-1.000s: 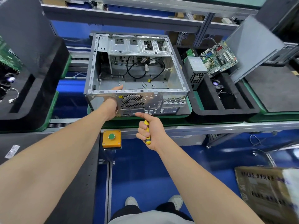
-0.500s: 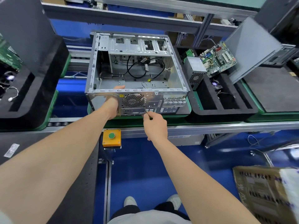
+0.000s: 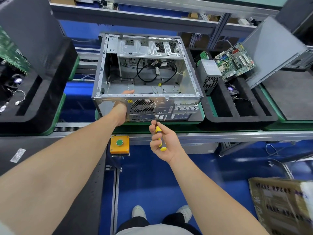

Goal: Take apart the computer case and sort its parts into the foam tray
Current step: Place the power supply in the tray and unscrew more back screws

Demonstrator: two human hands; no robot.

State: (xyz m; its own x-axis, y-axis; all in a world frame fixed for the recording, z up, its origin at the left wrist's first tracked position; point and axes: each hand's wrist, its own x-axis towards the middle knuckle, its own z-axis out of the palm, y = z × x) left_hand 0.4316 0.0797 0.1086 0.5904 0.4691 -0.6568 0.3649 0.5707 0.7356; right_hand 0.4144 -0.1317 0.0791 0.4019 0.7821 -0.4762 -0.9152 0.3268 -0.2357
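Ahead, computer case rim in left grip, screwdriver in right grip

left hand fingers hidden inside computer case | cardboard box blurred, cropped

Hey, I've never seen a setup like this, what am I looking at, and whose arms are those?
No machine here: this is one picture from a camera worn on a person's head, looking down at their own bare arms. The left hand grips the back edge of an opened computer case on the conveyor. The right hand holds a yellow screwdriver, its tip at the case's rear panel. Right of the case, a black foam tray holds a power supply and a circuit board.
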